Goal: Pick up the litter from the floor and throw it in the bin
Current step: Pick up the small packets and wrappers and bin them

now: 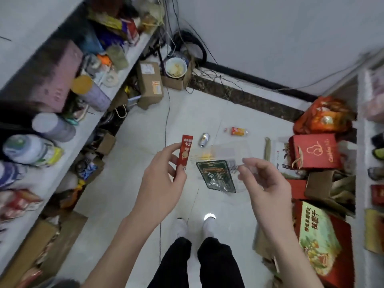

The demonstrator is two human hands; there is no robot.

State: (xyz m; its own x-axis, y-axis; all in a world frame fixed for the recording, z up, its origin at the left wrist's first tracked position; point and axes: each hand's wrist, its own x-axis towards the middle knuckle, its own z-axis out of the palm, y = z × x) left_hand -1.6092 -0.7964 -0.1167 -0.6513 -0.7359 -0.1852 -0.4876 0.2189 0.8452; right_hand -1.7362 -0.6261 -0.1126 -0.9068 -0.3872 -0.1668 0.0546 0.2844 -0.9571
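My left hand [164, 181] holds a red stick sachet [184, 153] upright between thumb and fingers. My right hand [264, 181] pinches the edge of a clear plastic bag [226, 149] that hangs in front of me. A dark green snack packet [216, 176] shows below or behind the clear bag; I cannot tell whether it lies on the floor or hangs with the bag. On the white tiled floor beyond lie a crushed silver can [204, 139], a small orange-red wrapper [237, 131] and a greenish strip [267, 148]. No bin is in view.
A cluttered shelf [116, 84] runs along the left, with cardboard boxes [150, 84] under it. Red gift boxes [314, 150] and bags are piled on the right. A used bowl [176, 67] and tangled cables sit in the far corner. My feet [195, 225] stand on bare tiles.
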